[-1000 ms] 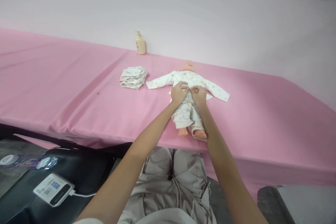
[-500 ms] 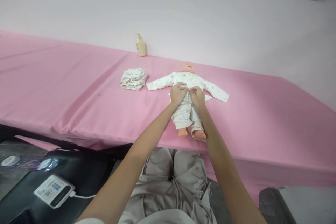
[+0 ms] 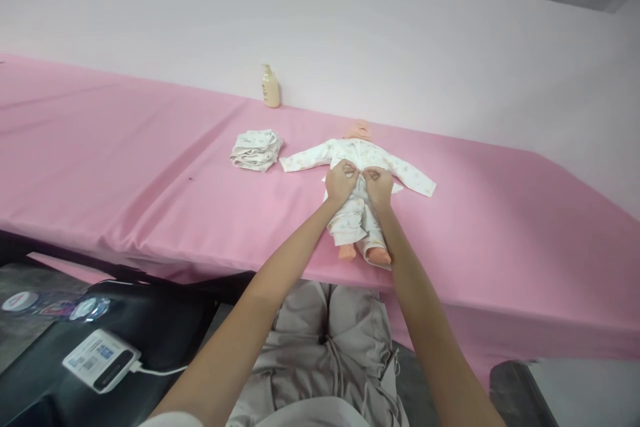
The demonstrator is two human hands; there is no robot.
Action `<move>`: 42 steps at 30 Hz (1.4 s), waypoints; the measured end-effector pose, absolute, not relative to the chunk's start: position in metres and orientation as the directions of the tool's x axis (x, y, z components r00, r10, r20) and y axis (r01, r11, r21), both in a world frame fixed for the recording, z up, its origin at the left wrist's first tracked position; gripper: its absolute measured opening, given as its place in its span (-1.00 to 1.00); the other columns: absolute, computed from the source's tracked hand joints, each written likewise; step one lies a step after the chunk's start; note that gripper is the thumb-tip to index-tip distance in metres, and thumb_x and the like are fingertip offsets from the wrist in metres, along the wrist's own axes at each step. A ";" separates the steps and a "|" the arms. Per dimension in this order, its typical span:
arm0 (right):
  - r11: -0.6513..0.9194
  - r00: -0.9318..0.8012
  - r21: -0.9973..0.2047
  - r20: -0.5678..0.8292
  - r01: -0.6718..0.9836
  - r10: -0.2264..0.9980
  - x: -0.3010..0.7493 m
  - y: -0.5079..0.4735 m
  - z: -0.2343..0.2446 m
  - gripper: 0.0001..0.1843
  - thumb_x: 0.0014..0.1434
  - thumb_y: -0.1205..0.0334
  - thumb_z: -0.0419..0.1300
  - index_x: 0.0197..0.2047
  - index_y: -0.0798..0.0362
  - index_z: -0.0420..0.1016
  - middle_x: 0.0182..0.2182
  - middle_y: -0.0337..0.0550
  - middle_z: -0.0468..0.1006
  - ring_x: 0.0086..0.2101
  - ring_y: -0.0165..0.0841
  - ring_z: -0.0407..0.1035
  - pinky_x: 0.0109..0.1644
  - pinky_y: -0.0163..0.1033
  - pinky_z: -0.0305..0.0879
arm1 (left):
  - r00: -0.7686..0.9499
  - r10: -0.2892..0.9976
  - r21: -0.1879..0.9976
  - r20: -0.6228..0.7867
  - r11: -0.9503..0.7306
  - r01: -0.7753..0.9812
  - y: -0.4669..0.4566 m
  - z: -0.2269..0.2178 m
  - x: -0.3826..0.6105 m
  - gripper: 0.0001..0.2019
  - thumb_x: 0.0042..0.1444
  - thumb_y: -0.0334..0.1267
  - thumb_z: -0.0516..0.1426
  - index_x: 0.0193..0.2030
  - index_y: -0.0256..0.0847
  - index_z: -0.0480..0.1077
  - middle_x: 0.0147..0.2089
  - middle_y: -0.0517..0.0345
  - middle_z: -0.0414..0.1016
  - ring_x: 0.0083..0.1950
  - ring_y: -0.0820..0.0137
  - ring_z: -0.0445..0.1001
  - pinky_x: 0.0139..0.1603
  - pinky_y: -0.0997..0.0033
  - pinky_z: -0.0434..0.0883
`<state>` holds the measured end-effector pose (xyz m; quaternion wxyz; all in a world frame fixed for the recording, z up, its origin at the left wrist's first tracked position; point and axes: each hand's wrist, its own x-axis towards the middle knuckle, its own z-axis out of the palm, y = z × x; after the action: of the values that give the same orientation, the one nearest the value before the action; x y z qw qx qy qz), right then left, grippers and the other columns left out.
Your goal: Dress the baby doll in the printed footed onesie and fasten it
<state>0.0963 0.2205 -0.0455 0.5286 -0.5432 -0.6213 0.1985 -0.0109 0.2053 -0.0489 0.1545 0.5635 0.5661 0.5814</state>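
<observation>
A baby doll (image 3: 358, 129) lies on its back on the pink-covered table (image 3: 490, 227), its feet toward me. It wears a white patterned baby top (image 3: 305, 156) with both sleeves spread out, and matching trousers (image 3: 347, 225). The two bare feet show below the trouser legs. My left hand (image 3: 341, 181) pinches the front of the top at the doll's belly. Close beside it, my right hand (image 3: 379, 185) pinches the same front with bent fingers. The exact bit of cloth between the fingertips is too small to make out.
A folded stack of patterned cloth (image 3: 257, 150) lies left of the doll. Behind it, a pump bottle (image 3: 271, 88) stands by the pale wall (image 3: 175, 20). On a black chair (image 3: 165, 320) at lower left sit a white device (image 3: 101, 360) with a cable and a clear plastic bottle (image 3: 60, 307).
Both hands stay at the doll's belly. The right hand's fingers have shifted slightly and curl more. The view has moved a little; doll and clothes lie as before.
</observation>
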 end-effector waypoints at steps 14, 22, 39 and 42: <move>0.487 -0.197 -0.376 0.596 0.789 0.778 0.096 0.203 -0.044 -0.61 0.02 0.26 0.07 -0.09 0.07 0.54 -0.31 -0.03 0.49 -0.23 -0.20 0.32 -0.06 -0.13 0.18 | -0.287 0.820 0.735 0.495 -0.218 0.642 0.194 -0.049 -0.014 -0.91 0.11 -0.21 0.09 -0.26 -0.10 0.36 -0.24 0.21 0.55 -0.18 0.35 0.50 -0.22 0.38 0.35; 0.238 0.071 -0.460 0.560 0.855 0.826 0.124 0.203 -0.036 -0.66 0.02 0.20 0.10 -0.14 0.09 0.52 -0.40 -0.04 0.48 -0.35 -0.22 0.32 -0.24 -0.18 0.15 | 0.264 0.775 0.213 0.575 -0.453 0.866 0.185 -0.036 -0.041 -0.82 0.08 -0.14 0.12 -0.31 -0.22 0.37 -0.26 0.02 0.46 -0.11 0.23 0.39 -0.03 0.24 0.26; 0.342 -0.169 -0.287 0.490 0.895 0.855 0.102 0.196 -0.041 -0.81 0.08 0.19 0.08 -0.32 0.06 0.48 -0.59 -0.19 0.40 -0.53 -0.38 0.24 -0.45 -0.32 -0.14 | 0.164 0.765 0.377 0.623 -0.478 0.794 0.186 -0.045 -0.025 -0.75 0.25 -0.26 -0.07 -0.13 -0.19 0.41 -0.21 0.04 0.49 -0.14 0.36 0.43 -0.10 0.41 0.30; 0.344 -0.159 -0.338 0.471 0.876 0.868 0.101 0.195 -0.040 -0.81 0.11 0.16 0.09 -0.34 0.05 0.48 -0.58 -0.21 0.42 -0.53 -0.39 0.25 -0.44 -0.34 -0.12 | 0.112 0.752 0.395 0.650 -0.461 0.795 0.183 -0.048 -0.027 -0.76 0.24 -0.26 -0.06 -0.15 -0.18 0.42 -0.21 0.07 0.50 -0.16 0.37 0.43 -0.12 0.42 0.30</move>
<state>0.1014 0.1953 -0.0405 0.3044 -0.5728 -0.7611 -0.0068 -0.0275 0.1835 -0.0485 -0.0258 0.7453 0.5187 0.4181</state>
